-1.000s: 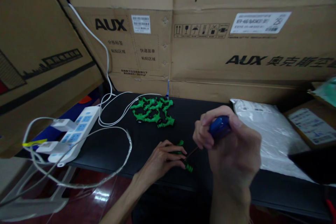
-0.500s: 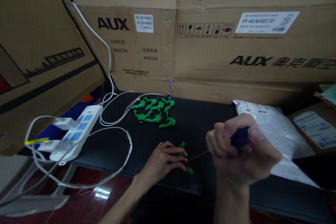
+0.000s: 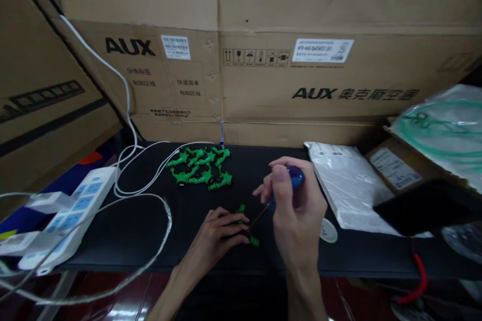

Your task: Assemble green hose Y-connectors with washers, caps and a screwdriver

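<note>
Now screwdriver on green fitting.

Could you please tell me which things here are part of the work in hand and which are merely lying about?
In use:
left hand pressing down the green fitting
right hand gripping the blue-handled screwdriver
pile of green fittings

Lying about:
power strip
white cables
plastic mailer bag
cardboard boxes
</note>
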A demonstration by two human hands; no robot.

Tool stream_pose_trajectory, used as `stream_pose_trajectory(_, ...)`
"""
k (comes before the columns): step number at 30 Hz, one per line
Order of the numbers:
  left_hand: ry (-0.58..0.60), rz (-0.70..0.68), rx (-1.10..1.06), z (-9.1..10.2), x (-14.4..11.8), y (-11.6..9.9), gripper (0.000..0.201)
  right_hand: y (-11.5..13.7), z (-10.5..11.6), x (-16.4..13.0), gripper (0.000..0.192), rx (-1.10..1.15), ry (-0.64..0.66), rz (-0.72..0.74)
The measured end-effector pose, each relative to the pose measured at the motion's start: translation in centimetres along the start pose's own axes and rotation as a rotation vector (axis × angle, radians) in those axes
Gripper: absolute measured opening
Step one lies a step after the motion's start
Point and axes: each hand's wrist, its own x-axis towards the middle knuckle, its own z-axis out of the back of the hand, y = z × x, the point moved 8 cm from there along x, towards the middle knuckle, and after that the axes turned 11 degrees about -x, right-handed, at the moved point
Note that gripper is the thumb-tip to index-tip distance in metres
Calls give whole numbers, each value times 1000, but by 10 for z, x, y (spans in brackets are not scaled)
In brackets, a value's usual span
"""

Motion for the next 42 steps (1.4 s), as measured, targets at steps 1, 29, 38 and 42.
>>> stream_pose_trajectory(1,-4,-8,-1,-1,0,1,22,0,2,1,15,-98,45,31)
stream_pose_trajectory(29,-114,-63,-18,6,2,-10,30,-233,236,-43,67,-1160,489,678)
stream_pose_trajectory(38,-345,41,27,21,-16,-10,34,-210,238,-45,54,-1104,343,622)
stream_pose_trajectory(42,-449,151,43,21,-32,-7,35,-168,207,-43,33,-994,238,560)
